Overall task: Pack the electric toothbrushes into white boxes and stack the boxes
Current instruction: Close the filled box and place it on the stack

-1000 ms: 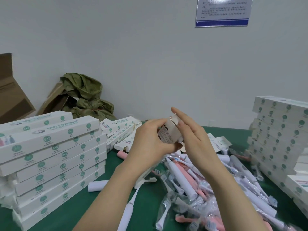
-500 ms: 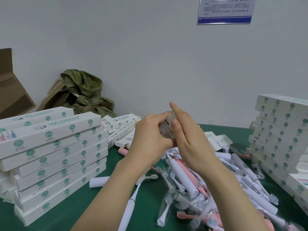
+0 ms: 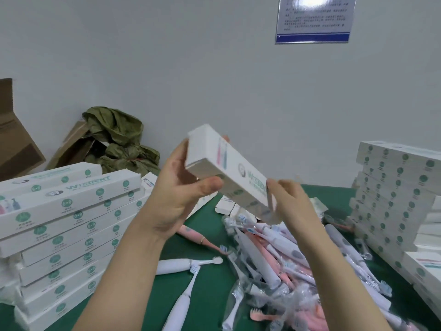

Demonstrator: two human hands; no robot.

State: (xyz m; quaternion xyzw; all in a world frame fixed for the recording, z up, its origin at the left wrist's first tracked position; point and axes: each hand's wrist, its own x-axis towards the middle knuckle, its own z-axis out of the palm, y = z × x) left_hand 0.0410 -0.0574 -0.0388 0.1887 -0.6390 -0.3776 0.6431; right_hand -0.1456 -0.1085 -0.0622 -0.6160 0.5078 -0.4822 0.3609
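Both hands are up on one white box (image 3: 226, 163), tilted above the green table (image 3: 207, 290). Left hand (image 3: 176, 189) grips its upper end, thumb on the near side. Right hand (image 3: 293, 206) meets the lower end, too blurred to judge the grip. Toothbrushes (image 3: 269, 256) lie heaped at five o'clock, one stack of boxes (image 3: 69, 225) at nine, another stack (image 3: 393, 199) at three.

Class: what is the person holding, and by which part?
A white box. The left hand grips its upper end, thumb on the near face. The right hand is at its lower end, its grip too blurred to tell.
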